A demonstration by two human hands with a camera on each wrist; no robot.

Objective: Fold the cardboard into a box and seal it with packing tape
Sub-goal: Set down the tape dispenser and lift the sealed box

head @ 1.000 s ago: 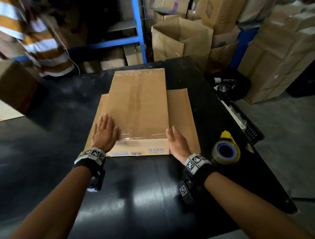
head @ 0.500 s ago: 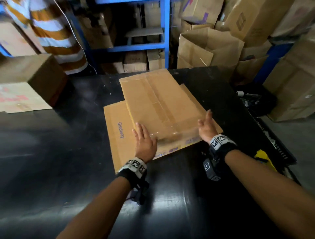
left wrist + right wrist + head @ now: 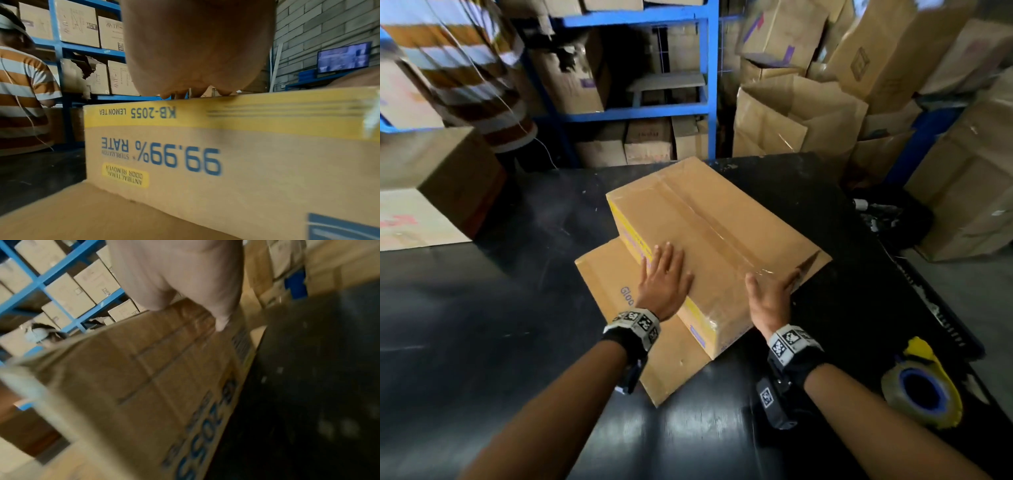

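Observation:
A brown cardboard box (image 3: 722, 233) with clear tape along its top seam lies on a flat cardboard sheet (image 3: 613, 284) on the black table (image 3: 482, 308). My left hand (image 3: 664, 277) rests flat, fingers straight, on the box top near its left edge. My right hand (image 3: 770, 291) presses with straight fingers against the box's near right end, thumb up. The left wrist view shows the yellow-banded printed box side (image 3: 226, 154) above the cardboard sheet (image 3: 82, 211). In the blurred right wrist view the box (image 3: 154, 378) fills the middle. A yellow tape dispenser (image 3: 924, 390) lies at the table's right front.
A person in a striped shirt (image 3: 465, 68) stands at the back left behind a closed carton (image 3: 431, 178). Blue shelving (image 3: 640, 109) and stacked cartons (image 3: 791, 120) line the back. A black crate (image 3: 893, 212) sits off the table's right edge.
The box and the sheet under it have turned, the near end swinging right. My right hand has gone from the near edge to the box's right end; the left stays flat on top.

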